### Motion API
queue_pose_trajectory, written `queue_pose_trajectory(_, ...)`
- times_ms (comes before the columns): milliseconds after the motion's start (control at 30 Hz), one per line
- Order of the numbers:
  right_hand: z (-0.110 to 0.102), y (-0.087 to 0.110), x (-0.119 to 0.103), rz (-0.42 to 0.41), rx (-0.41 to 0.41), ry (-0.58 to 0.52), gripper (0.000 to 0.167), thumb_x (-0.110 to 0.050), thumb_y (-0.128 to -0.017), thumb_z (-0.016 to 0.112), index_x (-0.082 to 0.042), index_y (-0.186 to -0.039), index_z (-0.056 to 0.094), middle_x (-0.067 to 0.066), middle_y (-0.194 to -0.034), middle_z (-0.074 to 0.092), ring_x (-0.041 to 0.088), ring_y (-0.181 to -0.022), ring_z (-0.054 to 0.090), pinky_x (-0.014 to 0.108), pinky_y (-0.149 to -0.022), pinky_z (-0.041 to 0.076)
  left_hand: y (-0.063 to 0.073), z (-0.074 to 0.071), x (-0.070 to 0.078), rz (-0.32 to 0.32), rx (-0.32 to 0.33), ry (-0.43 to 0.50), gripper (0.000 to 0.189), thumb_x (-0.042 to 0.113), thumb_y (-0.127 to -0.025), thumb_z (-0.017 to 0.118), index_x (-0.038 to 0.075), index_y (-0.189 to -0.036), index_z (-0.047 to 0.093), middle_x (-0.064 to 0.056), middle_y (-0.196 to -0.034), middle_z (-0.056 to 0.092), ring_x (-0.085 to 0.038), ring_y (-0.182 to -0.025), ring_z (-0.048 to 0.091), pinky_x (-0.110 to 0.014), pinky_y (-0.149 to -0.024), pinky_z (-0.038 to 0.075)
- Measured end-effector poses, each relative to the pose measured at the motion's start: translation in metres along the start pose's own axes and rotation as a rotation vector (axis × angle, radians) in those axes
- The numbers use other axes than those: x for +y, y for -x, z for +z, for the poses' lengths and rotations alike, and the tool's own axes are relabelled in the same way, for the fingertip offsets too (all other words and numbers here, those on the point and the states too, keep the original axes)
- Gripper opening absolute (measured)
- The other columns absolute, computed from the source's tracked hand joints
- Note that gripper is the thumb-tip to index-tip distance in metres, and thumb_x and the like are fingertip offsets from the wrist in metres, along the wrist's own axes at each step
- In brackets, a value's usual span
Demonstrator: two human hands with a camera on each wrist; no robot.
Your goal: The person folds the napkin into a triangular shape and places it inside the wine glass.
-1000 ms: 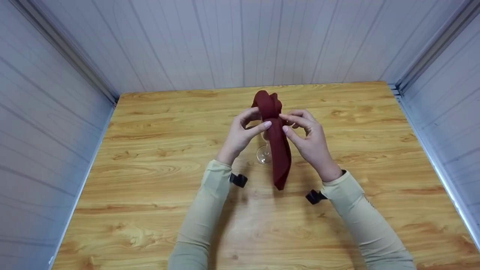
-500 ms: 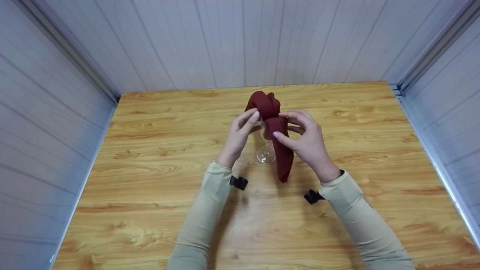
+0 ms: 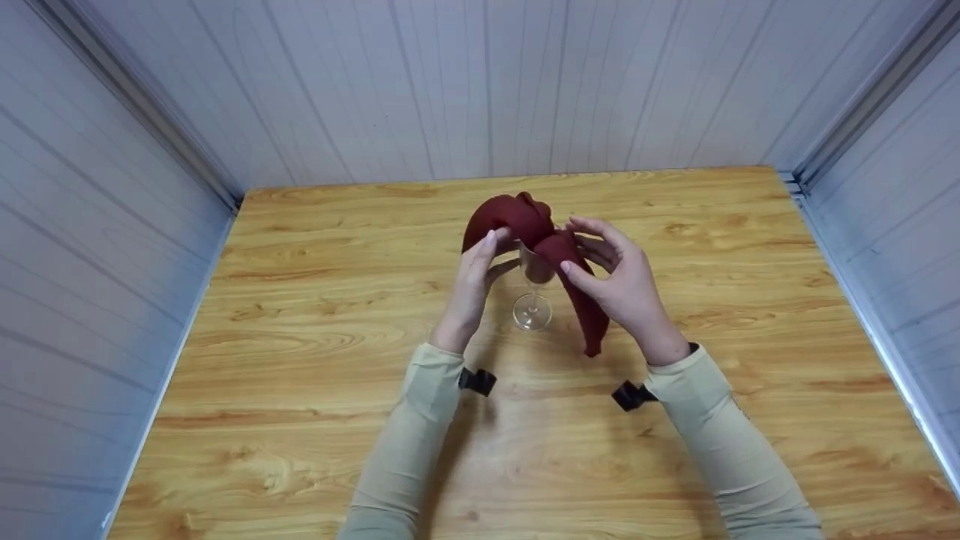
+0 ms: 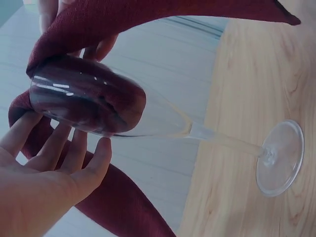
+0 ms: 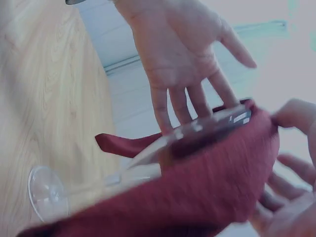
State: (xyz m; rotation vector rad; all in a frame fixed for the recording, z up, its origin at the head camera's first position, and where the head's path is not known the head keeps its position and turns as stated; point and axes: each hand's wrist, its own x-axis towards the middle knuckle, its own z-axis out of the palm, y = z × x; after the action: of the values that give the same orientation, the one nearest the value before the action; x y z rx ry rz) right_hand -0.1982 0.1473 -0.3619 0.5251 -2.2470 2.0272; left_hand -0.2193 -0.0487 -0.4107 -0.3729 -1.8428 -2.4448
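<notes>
A dark red cloth napkin [image 3: 517, 217] is tucked into a clear stemmed glass [image 3: 532, 311] standing on the table. Its folded ends spread over the rim, one left and one right. Through the glass wall, bunched cloth shows inside the bowl [image 4: 84, 98]. My left hand [image 3: 474, 277] is at the left of the bowl, fingers extended with fingertips at the glass and napkin, thumb held away. To the right, my right hand [image 3: 619, 277] has its thumb at the edge of the right flap [image 3: 585, 311] and its loosely spread fingers beside the rim, partly hidden.
The wooden table [image 3: 315, 420] stands against a white panelled wall [image 3: 450, 90] at the back, with more panels at both sides. A black wrist camera [image 3: 480, 382] sits at the left cuff, another wrist camera [image 3: 634, 395] at the right cuff.
The napkin's ends have spread apart, the left loop leaning out left and the hanging flap swinging right. My left thumb has come off the cloth's front; more of the glass shows.
</notes>
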Motion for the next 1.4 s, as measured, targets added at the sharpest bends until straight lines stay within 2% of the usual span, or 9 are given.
queue_pose_trajectory(267,0.002,0.006,-0.006,-0.029,0.073,0.072,0.040,0.004,-0.083,0.071,0.006,-0.121,0.060,0.018,-0.118,0.062,0.028,-0.109,0.059,0.040,-0.097,0.044,0.014,0.008,0.000,0.072,-0.003,0.002,0.057,0.031,-0.102,0.026,-0.015,-0.126,0.051,-0.022,-0.122,0.057,-0.032,-0.114,0.051,-0.054,-0.097,0.041)
queue_pose_trajectory(533,-0.013,-0.004,-0.005,0.004,-0.006,0.033,0.036,0.008,-0.087,0.062,0.006,-0.123,0.059,0.019,-0.124,0.059,0.028,-0.117,0.054,0.028,-0.093,0.046,0.035,0.025,0.004,0.120,0.009,-0.040,0.058,0.030,-0.102,0.024,-0.016,-0.133,0.043,-0.027,-0.134,0.046,-0.036,-0.126,0.042,-0.053,-0.101,0.037)
queue_pose_trajectory(767,-0.018,-0.007,-0.008,-0.006,-0.038,0.001,0.034,0.010,-0.089,0.058,0.009,-0.123,0.058,0.022,-0.124,0.059,0.031,-0.113,0.056,0.024,-0.087,0.048,0.051,0.035,0.009,0.086,0.002,-0.155,0.053,0.025,-0.102,0.032,-0.012,-0.140,0.036,-0.023,-0.145,0.038,-0.029,-0.138,0.027,-0.040,-0.107,0.033)
queue_pose_trajectory(867,-0.018,-0.006,-0.009,-0.014,-0.036,0.005,0.033,0.010,-0.088,0.058,0.009,-0.122,0.059,0.022,-0.123,0.059,0.032,-0.113,0.056,0.025,-0.086,0.048,0.056,0.032,0.016,0.058,0.011,-0.154,0.046,0.017,-0.100,0.045,-0.012,-0.136,0.042,-0.023,-0.139,0.045,-0.030,-0.130,0.041,-0.037,-0.105,0.037)
queue_pose_trajectory(967,-0.018,-0.005,-0.009,-0.025,-0.022,0.002,0.033,0.011,-0.088,0.059,0.010,-0.121,0.059,0.023,-0.122,0.059,0.033,-0.114,0.055,0.025,-0.087,0.048,0.059,0.023,0.027,0.057,0.038,-0.137,0.035,0.008,-0.096,0.056,-0.013,-0.124,0.055,-0.027,-0.117,0.060,-0.032,-0.105,0.062,-0.041,-0.090,0.050)
queue_pose_trajectory(1067,-0.019,-0.004,-0.010,-0.043,-0.003,-0.006,0.034,0.012,-0.086,0.060,0.011,-0.120,0.059,0.024,-0.121,0.059,0.034,-0.115,0.054,0.027,-0.088,0.048,0.054,0.010,0.037,0.144,0.094,-0.190,0.020,0.002,-0.092,0.062,-0.011,-0.106,0.065,-0.022,-0.092,0.067,-0.025,-0.079,0.065,-0.038,-0.071,0.055)
queue_pose_trajectory(1200,-0.019,-0.004,-0.010,-0.057,0.009,-0.028,0.033,0.011,-0.087,0.061,0.013,-0.120,0.058,0.026,-0.121,0.059,0.036,-0.117,0.053,0.029,-0.091,0.048,0.028,-0.012,0.046,0.346,0.128,-0.363,0.015,-0.001,-0.088,0.066,-0.008,-0.101,0.068,-0.018,-0.093,0.067,-0.024,-0.085,0.061,-0.039,-0.076,0.050)
queue_pose_trajectory(1300,-0.018,-0.004,-0.008,-0.045,0.011,-0.046,0.032,0.010,-0.088,0.061,0.014,-0.120,0.057,0.028,-0.122,0.057,0.037,-0.119,0.052,0.029,-0.091,0.048,0.007,-0.024,0.047,0.397,0.053,-0.514,0.024,0.002,-0.091,0.064,-0.007,-0.113,0.065,-0.019,-0.112,0.063,-0.026,-0.106,0.056,-0.042,-0.092,0.043)
queue_pose_trajectory(1400,-0.017,-0.003,-0.007,-0.030,0.011,-0.053,0.031,0.009,-0.089,0.060,0.014,-0.120,0.057,0.029,-0.122,0.057,0.038,-0.117,0.053,0.028,-0.089,0.049,-0.005,-0.030,0.045,0.342,-0.079,-0.614,0.034,0.010,-0.095,0.059,-0.002,-0.127,0.058,-0.015,-0.127,0.057,-0.019,-0.121,0.049,-0.034,-0.103,0.035)
